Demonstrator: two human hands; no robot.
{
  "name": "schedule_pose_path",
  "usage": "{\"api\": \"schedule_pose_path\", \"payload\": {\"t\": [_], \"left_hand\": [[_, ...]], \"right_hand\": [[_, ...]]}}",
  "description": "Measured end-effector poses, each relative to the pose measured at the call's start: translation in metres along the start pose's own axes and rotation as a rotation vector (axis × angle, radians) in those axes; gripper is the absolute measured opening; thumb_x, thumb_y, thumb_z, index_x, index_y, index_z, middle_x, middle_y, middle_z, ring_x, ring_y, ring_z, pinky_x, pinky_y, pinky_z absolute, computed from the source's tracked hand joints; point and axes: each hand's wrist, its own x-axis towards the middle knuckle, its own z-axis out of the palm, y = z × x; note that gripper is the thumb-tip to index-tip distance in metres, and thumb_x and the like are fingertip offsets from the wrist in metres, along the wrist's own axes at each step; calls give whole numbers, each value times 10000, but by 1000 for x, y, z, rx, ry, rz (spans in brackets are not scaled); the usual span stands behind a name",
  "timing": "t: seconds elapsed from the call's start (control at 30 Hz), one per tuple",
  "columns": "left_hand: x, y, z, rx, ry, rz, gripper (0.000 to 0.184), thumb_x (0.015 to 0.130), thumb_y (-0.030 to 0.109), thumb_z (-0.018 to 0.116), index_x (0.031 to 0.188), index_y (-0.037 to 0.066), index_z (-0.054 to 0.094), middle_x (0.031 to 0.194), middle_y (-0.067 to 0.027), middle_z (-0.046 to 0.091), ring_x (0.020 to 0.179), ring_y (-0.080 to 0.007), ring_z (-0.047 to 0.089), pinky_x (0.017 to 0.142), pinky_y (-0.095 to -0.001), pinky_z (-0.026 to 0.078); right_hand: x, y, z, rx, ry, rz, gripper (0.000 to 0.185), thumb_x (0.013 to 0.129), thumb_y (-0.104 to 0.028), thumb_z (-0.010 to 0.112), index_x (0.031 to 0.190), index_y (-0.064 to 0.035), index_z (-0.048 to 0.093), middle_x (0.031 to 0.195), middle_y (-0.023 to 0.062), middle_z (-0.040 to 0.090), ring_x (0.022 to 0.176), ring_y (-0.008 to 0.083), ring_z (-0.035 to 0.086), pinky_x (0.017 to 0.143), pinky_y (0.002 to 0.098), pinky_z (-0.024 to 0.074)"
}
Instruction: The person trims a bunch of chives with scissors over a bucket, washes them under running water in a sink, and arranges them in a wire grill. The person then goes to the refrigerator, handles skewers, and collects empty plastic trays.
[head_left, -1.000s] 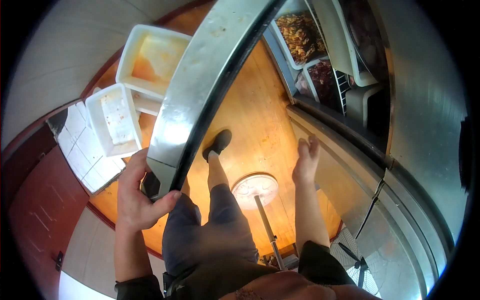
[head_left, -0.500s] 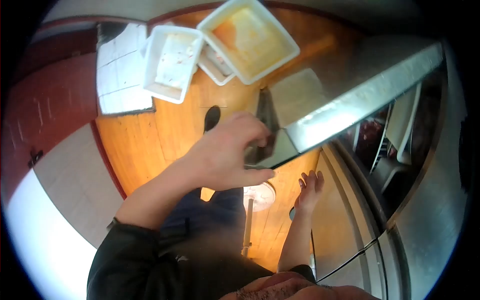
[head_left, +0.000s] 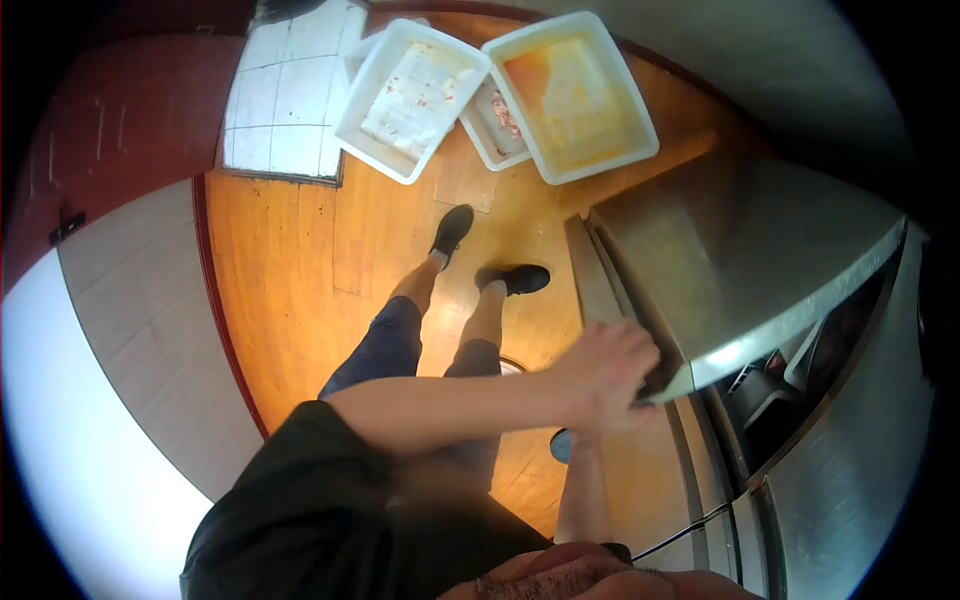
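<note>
My left hand (head_left: 608, 375) is curled around the near edge of a stainless steel refrigerator door (head_left: 740, 270), the thumb low on the edge. My left arm stretches across in front of my body. My right forearm (head_left: 583, 495) rises beneath it, and my right hand is hidden behind the left wrist, so its fingers do not show. Through the gap beside the door, part of the refrigerator's dark inside (head_left: 790, 390) shows, with pale, tray-like shapes in it.
On the wooden floor (head_left: 290, 270) beyond my feet stand several white plastic tubs. One tub (head_left: 410, 100) has reddish scraps, another tub (head_left: 575, 95) is stained yellow-orange, and a smaller tub (head_left: 495, 125) sits partly beneath. White tiles (head_left: 285, 105) lie at the far left.
The door has swung nearer to the refrigerator, narrowing the gap. My left hand has moved right and down with it. My right hand, visible earlier with fingers raised, is now covered.
</note>
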Motion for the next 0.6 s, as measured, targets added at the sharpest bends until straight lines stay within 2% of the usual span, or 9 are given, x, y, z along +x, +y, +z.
{"api": "schedule_pose_path", "payload": {"t": [0.07,0.13,0.23,0.33,0.4,0.47,0.53,0.6], "left_hand": [[-9,11,20,-92,-84,-25,467,687,357,719,973,34,541,1030,-140,544,1030,-319,518,829,-462,417],[-24,-7,67,-163,35,263,500,704,370,707,1022,25,537,1081,-143,549,1099,-327,503,861,-474,417],[-48,-18,43,-256,-401,213,586,814,442,620,1206,20,511,1268,-199,509,1163,-346,494,933,-485,405],[-45,-51,-47,-354,-744,-178,558,831,423,609,1229,39,537,1220,-170,559,1113,-328,535,953,-464,401],[-75,-112,-45,-49,-284,-242,496,834,425,605,1150,42,594,1125,-154,618,1035,-328,579,917,-454,415],[-82,-146,-115,50,-322,-386,484,829,434,612,1116,44,608,1093,-153,629,1015,-333,581,880,-450,427],[-105,-233,-112,61,-47,-347,509,827,468,598,1095,35,605,1080,-170,627,981,-353,582,845,-462,435],[-114,-250,-196,21,-203,-617,383,842,385,579,1002,40,618,1051,-170,618,1004,-348,590,842,-454,471]], "right_hand": [[-13,-2,21,-51,-18,21,521,874,-153,623,1312,38,415,1233,148,514,1101,266,516,947,346,420],[-23,-7,39,-113,-24,26,549,863,-167,641,1317,35,410,1240,157,510,1116,280,508,961,358,413],[-30,-25,52,-231,24,19,591,846,-189,669,1325,32,402,1249,170,504,1139,300,496,982,376,402],[-34,-55,48,-503,219,34,633,829,-210,696,1333,28,395,1259,183,498,1161,320,483,1003,394,392],[-25,-68,16,-857,423,-16,662,818,-224,714,1338,26,390,1265,192,494,1176,334,475,1016,406,385],[17,-30,-96,-1392,736,-258,701,867,-396,626,1346,53,379,1332,240,409,1197,339,471,968,444,436],[46,-20,-213,-1741,857,40,703,797,-380,712,1326,0,448,1350,264,399,1239,439,385,1034,516,358],[45,-64,-179,-1193,1333,147,778,753,-492,707,1335,-31,475,1432,248,313,1296,427,337,1054,525,327]]}}
